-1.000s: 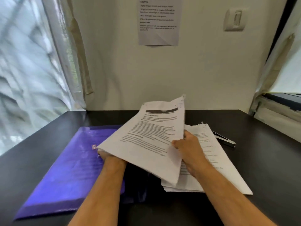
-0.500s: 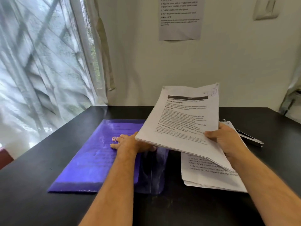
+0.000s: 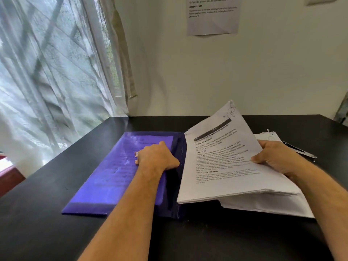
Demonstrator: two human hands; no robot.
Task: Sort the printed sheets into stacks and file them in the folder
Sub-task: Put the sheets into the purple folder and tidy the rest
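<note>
A purple plastic folder point(image 3: 105, 178) lies flat on the black table, with printed pages showing through its cover. My left hand point(image 3: 156, 157) rests on the folder near its clasp, knuckles up, fingers bent down onto the cover. My right hand point(image 3: 273, 157) grips the right edge of a bundle of printed sheets point(image 3: 222, 166) and holds it tilted, its far end raised, beside the folder's right edge. Under the bundle lies a second stack of sheets point(image 3: 273, 204), flat on the table.
The black table point(image 3: 47, 223) runs to a white wall at the back and a curtained window point(image 3: 47, 72) on the left. A black and silver stapler point(image 3: 301, 152) lies behind my right hand. A printed notice point(image 3: 212, 16) hangs on the wall.
My left hand let go of the bundle and moved left onto the purple folder. My right hand alone now holds the bundle, lower and nearer the folder. The view has turned left.
</note>
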